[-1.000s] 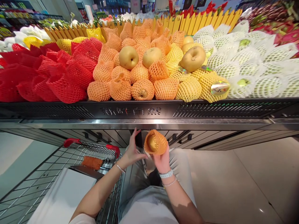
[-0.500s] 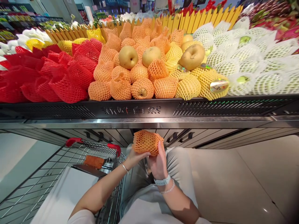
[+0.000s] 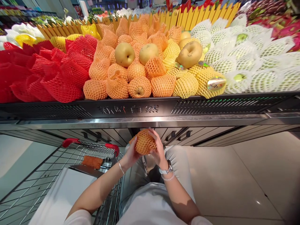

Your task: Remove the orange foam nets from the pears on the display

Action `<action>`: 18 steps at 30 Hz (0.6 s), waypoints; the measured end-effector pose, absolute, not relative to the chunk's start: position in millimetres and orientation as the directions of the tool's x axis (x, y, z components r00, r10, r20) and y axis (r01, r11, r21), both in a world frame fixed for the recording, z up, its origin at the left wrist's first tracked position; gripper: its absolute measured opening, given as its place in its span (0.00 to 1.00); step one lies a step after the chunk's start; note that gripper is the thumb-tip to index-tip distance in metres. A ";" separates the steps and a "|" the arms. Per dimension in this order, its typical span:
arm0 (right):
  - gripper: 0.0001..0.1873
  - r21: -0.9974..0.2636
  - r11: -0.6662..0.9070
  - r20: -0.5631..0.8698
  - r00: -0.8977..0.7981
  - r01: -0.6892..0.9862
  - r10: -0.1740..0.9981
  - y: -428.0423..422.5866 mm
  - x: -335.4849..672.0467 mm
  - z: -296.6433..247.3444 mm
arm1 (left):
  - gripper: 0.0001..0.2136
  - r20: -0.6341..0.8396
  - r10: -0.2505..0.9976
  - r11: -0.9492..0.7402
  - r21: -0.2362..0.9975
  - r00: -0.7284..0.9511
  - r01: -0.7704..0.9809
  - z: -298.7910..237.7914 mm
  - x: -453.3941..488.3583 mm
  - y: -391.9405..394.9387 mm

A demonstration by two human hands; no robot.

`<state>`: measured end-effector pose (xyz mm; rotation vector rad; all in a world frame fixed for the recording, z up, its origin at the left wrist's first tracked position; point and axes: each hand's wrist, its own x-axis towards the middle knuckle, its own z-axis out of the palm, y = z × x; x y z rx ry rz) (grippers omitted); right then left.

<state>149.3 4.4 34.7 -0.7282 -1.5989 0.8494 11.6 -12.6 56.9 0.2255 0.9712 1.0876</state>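
Observation:
Between my hands, in front of the display counter and above my knees, is a round pear wrapped in an orange foam net. My left hand grips it from the left side, thumb along the net. On the right side my right hand curves round it, fingers over the top and side. The net covers most of the fruit, so little bare skin shows. Ahead on the counter lie more pears in orange foam nets, with a bare brown pear on top of them.
A shopping cart with red corners stands at my left, holding an orange foam net and a white box. Red-netted fruit, yellow-netted fruit and white-netted fruit flank the pears behind a black counter edge.
The netted pear has been turned in my hands, and its net now fits rounder. My right hand has rotated, with its fingers now over the top. The view has shifted slightly.

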 end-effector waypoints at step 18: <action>0.40 -0.831 0.556 0.527 -0.289 0.023 0.799 6.6 161.2 15.3 | 0.21 -0.500 0.842 0.515 0.633 0.203 -0.577 29.5 13.2 -12.9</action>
